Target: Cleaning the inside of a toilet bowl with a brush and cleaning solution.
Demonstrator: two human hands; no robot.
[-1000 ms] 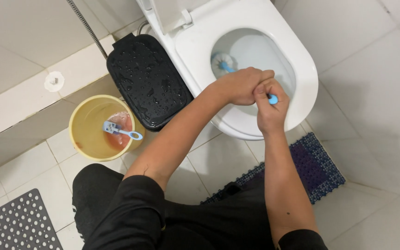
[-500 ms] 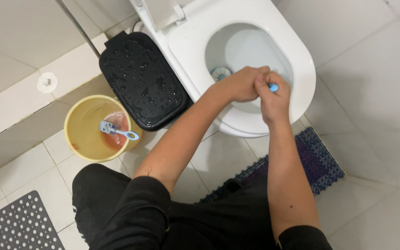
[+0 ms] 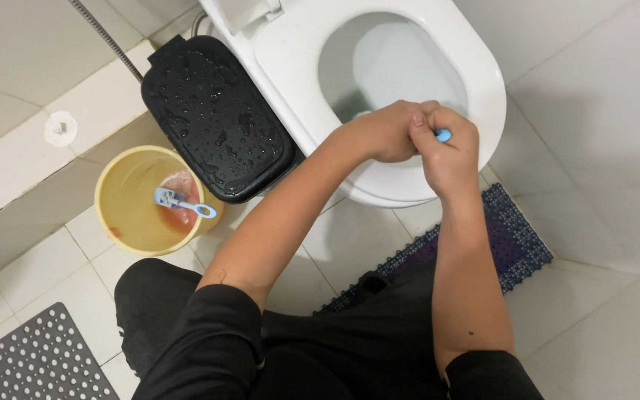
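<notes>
While both hands clamp a blue-handled brush over the front rim of the white toilet, the bowl behind them lies open. The left hand and right hand press together, touching, fists closed around the handle. Only the handle's tip shows; the brush head is hidden below the hands. Left of the toilet a wet black bin crowds close, with a yellow bucket holding a small scrub brush beside it. A purple mat lies under the forearms.
</notes>
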